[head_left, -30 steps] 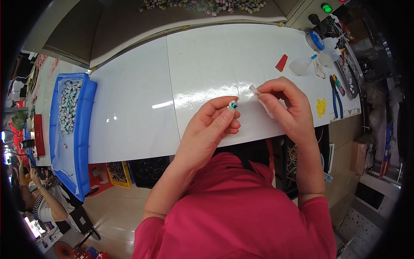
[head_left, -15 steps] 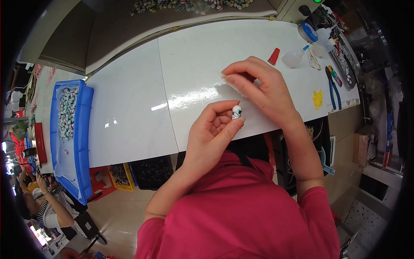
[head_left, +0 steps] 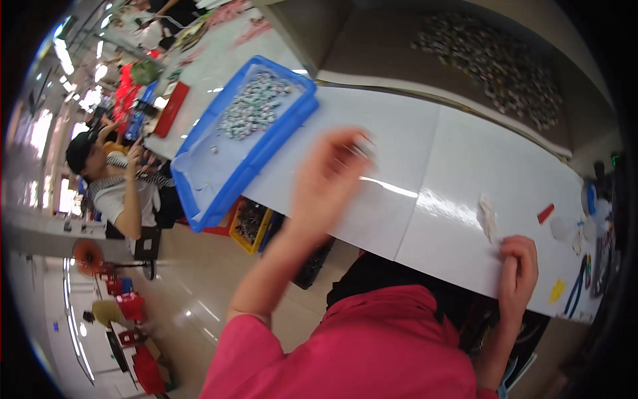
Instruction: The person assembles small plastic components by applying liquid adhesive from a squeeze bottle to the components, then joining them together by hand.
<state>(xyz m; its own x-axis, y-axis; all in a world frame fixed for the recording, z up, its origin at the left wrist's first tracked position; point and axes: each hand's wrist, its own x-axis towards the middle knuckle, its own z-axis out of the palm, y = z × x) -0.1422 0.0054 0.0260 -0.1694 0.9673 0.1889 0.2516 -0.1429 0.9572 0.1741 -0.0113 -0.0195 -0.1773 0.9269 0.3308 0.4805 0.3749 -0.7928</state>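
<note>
My left hand (head_left: 329, 176) is raised over the white table (head_left: 392, 199), to the right of the blue tray (head_left: 292, 123). Its fingers are blurred but pinch a small white figure (head_left: 363, 145), whose details are smeared. At the table's near edge on the right, my right hand (head_left: 518, 269) has its fingers curled; whatever lies within them is hidden. Just beyond its fingertips lies a narrow whitish piece (head_left: 488, 216), perhaps cloth. Many small white pieces (head_left: 256, 106) with dark and green marks fill the far part of the tray.
A shelf opening at the back holds a heap of small pieces (head_left: 492, 63). On the right are a red piece (head_left: 545, 213), a clear bottle (head_left: 563, 229), yellow bits (head_left: 557, 290) and blue-handled pliers (head_left: 577, 286). A seated co-worker (head_left: 126, 186) is at the left.
The view has swung left toward the tray. My left hand has carried the small figure toward it. My right hand has drawn away from my left and lowered to the table's near edge.
</note>
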